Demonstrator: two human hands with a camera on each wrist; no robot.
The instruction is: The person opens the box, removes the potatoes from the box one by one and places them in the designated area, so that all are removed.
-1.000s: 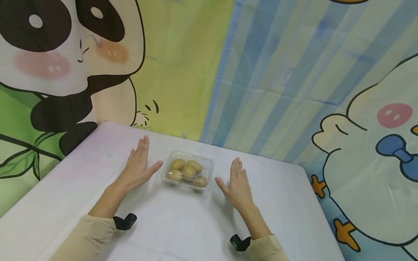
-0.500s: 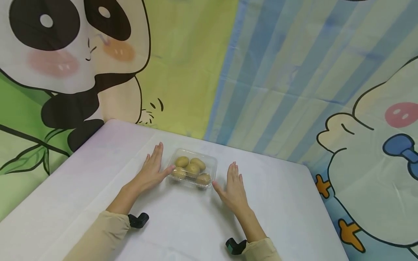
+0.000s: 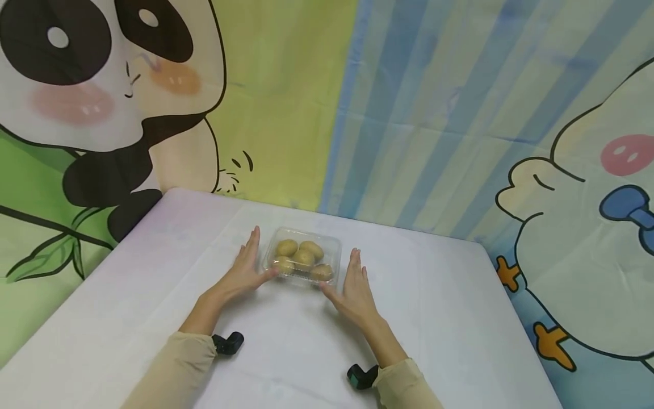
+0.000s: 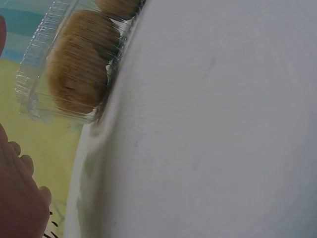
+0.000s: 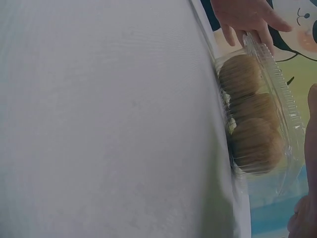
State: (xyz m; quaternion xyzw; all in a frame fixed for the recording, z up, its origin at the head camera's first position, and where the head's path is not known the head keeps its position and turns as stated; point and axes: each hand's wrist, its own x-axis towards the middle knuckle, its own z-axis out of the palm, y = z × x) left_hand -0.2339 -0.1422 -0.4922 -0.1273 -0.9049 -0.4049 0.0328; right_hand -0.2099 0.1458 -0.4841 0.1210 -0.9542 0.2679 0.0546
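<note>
A clear plastic clamshell box (image 3: 329,244) stands closed on the white-covered table. Inside are several oval, yellow-brown pieces of produce (image 3: 303,259), potatoes or kiwifruit by their look; I cannot tell which. My left hand (image 3: 244,275) is at the box's left side, fingers straight, its thumb overlapping the near left corner. On the opposite side, my right hand (image 3: 356,292) also has straight fingers, with its thumb by the near right corner. Whether either thumb touches the plastic is unclear. In the right wrist view the left hand (image 5: 250,17) appears beyond the box (image 5: 282,94).
The white tablecloth (image 3: 286,363) covers the whole table. Behind it hangs a printed backdrop (image 3: 276,102) with a panda and stripes. A black wrist camera (image 3: 228,343) sits at the left cuff, another camera (image 3: 361,376) at the right.
Both hands have drawn inward toward the box, the left moving right and the right moving left. The box stays in place on the table; the head view has shifted slightly.
</note>
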